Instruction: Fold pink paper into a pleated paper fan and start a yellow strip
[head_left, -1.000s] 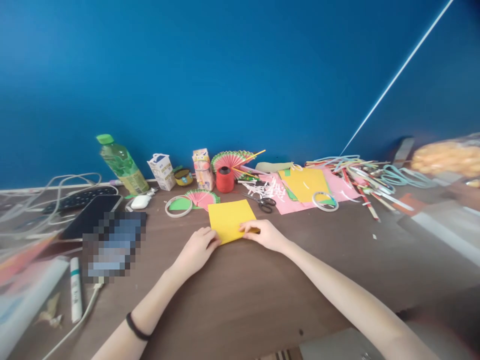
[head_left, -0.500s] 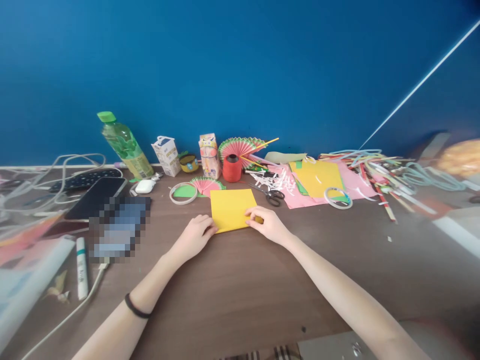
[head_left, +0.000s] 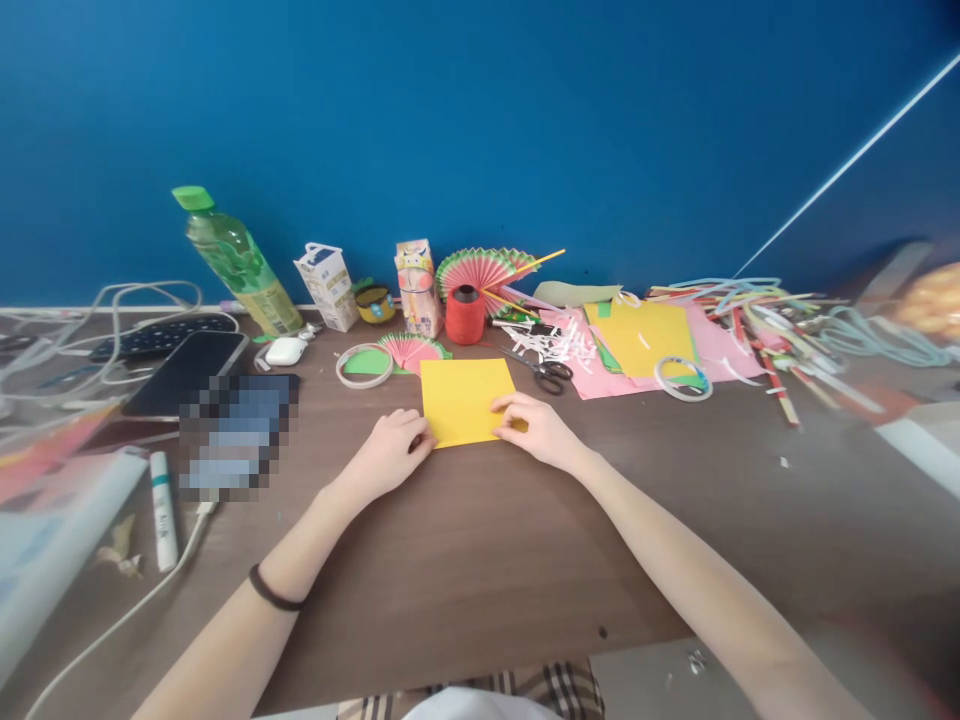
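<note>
A yellow sheet of paper (head_left: pixel 465 400) lies flat on the brown table, its near edge toward me. My left hand (head_left: pixel 394 450) is at its lower left corner, thumb and fingers curled together on the edge. At the lower right, my right hand (head_left: pixel 536 430) pinches the paper's edge between thumb and fingers. Just behind the sheet are a pink and green folded paper fan (head_left: pixel 411 350), a red spool of thread (head_left: pixel 465 318) and black-handled scissors (head_left: pixel 551 375).
Along the blue wall stand a green bottle (head_left: pixel 244 265), a white carton (head_left: pixel 328 287) and a decorated box (head_left: pixel 418 290). Phones (head_left: pixel 187 373), cables and a marker (head_left: pixel 163 510) lie left. Coloured paper (head_left: pixel 652 340), a tape roll (head_left: pixel 682 380) and strips (head_left: pixel 772 365) lie right.
The camera view has tilted down, so the table items appear higher and some clothing shows at the bottom. Both hands remain at the yellow paper's near corners.
</note>
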